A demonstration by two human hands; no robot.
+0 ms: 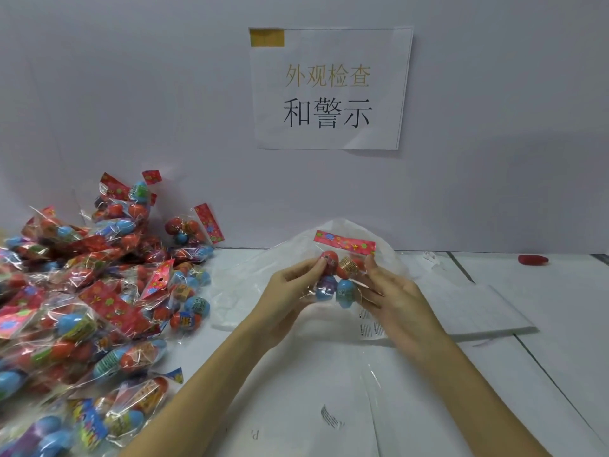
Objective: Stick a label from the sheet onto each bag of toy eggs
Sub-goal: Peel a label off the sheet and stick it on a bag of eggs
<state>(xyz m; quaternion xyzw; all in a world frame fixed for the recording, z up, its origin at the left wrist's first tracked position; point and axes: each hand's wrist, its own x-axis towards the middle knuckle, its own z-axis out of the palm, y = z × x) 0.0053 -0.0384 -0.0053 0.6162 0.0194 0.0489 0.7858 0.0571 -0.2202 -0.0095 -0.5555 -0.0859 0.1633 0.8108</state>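
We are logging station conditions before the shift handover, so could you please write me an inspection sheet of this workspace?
Surface: white table, partly covered by clear plastic film.
Job's things: one bag of toy eggs held up between both hands; pile of bags on the left against the wall; label sheet flat on the table to the right; a label showing under the right hand.
Clutter: red object at the far right by the wall, too small to identify.
Grippers: left hand and right hand both grip the bag.
Cables: nothing seen.
Surroundings: pale wall with a paper sign bearing printed characters.
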